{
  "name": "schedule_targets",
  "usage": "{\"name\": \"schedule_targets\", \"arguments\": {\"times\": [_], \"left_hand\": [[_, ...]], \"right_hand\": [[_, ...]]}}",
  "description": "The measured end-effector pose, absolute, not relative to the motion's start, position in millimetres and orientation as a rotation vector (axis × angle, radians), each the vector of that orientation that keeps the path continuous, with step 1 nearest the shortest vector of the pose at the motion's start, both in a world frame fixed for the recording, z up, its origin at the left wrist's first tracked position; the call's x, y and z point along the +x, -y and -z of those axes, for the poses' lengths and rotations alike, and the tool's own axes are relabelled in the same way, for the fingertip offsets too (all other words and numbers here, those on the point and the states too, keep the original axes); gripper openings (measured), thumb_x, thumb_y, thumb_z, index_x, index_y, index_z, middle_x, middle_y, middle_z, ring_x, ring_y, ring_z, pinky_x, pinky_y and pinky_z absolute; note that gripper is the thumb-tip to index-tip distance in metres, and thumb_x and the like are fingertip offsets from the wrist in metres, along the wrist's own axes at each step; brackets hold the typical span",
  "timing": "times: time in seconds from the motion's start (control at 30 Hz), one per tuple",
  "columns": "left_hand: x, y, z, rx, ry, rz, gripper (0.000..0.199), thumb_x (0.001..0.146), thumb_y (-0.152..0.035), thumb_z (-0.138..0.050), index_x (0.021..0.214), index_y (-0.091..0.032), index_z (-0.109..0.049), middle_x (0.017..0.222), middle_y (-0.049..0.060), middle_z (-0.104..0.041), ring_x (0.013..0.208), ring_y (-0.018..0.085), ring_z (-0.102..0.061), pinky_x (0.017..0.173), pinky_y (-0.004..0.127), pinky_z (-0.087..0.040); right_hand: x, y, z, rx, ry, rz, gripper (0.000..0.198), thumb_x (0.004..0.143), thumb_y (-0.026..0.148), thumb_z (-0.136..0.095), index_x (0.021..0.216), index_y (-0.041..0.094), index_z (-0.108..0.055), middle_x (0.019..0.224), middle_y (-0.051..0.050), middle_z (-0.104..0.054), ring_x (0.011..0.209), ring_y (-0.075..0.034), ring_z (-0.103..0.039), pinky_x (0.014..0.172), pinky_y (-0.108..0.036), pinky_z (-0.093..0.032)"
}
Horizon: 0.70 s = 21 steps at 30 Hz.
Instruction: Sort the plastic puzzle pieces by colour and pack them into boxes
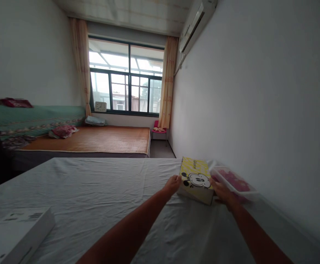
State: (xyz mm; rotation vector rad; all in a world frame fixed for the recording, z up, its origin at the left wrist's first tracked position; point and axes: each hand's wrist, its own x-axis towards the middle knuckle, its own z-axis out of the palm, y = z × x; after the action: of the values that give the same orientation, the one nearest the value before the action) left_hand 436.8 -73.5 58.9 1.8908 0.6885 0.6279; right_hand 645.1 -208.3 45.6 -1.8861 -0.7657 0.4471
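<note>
A yellow and white cardboard box (pixel 197 179) with a cartoon mouse face on its top is at the right side of the cloth-covered table (pixel 99 190). My left hand (pixel 173 183) presses against the box's left side. On the opposite side, my right hand (pixel 222 190) grips the box's right edge, so the box sits between both hands. Just right of it stands a clear plastic container (pixel 235 183) with pink and red contents, partly behind my right hand. Whether the box rests fully on the cloth I cannot tell.
A white box (pixel 19 234) lies at the table's near left. Beyond the table is a bed (pixel 113 139) with a brown mat. A pink chair (pixel 159 128) stands below the window (pixel 127 77). The wall (pixel 272 110) runs close along the right.
</note>
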Motion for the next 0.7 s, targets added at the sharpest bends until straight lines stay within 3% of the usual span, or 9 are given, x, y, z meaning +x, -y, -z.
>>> {"name": "schedule_targets", "arguments": {"times": [0.13, 0.3, 0.53, 0.7], "left_hand": [[415.7, 69.9, -57.3, 1.928, -0.769, -0.635, 0.053, 0.089, -0.052, -0.032, 0.077, -0.013, -0.067, 0.071, 0.006, -0.064, 0.071, 0.019, -0.058, 0.062, 0.027, -0.04], [371.3, 74.4, -72.4, 2.077, -0.921, -0.714, 0.039, 0.083, -0.041, -0.047, 0.066, -0.014, -0.067, 0.06, 0.003, -0.06, 0.068, 0.02, -0.058, 0.063, 0.027, -0.039], [250.8, 50.6, -119.7, 2.188, -1.163, -0.905, 0.03, 0.083, -0.037, -0.05, 0.092, -0.02, -0.072, 0.093, 0.008, -0.072, 0.084, 0.021, -0.063, 0.071, 0.026, -0.043], [128.1, 21.0, -143.8, 2.168, -1.396, -1.022, 0.029, 0.081, -0.035, -0.051, 0.096, -0.019, -0.07, 0.094, 0.009, -0.072, 0.086, 0.023, -0.065, 0.073, 0.028, -0.044]], "right_hand": [[618.4, 214.9, -50.9, -1.822, 0.712, -0.638, 0.039, 0.069, 0.057, -0.059, 0.083, 0.02, -0.063, 0.092, -0.009, -0.067, 0.085, -0.025, -0.062, 0.063, -0.036, -0.052], [569.6, 208.5, -61.0, -1.734, 0.716, -0.762, 0.028, 0.07, 0.047, -0.063, 0.077, 0.02, -0.06, 0.086, -0.007, -0.064, 0.079, -0.022, -0.06, 0.061, -0.038, -0.055], [456.9, 160.7, -74.9, -1.502, 0.779, -1.04, 0.031, 0.068, 0.041, -0.068, 0.092, 0.021, -0.062, 0.094, -0.006, -0.065, 0.091, -0.024, -0.062, 0.064, -0.041, -0.058], [342.5, 99.3, -84.6, -1.286, 0.951, -1.191, 0.029, 0.072, 0.04, -0.067, 0.092, 0.019, -0.063, 0.093, -0.007, -0.066, 0.088, -0.022, -0.063, 0.065, -0.04, -0.059]]}}
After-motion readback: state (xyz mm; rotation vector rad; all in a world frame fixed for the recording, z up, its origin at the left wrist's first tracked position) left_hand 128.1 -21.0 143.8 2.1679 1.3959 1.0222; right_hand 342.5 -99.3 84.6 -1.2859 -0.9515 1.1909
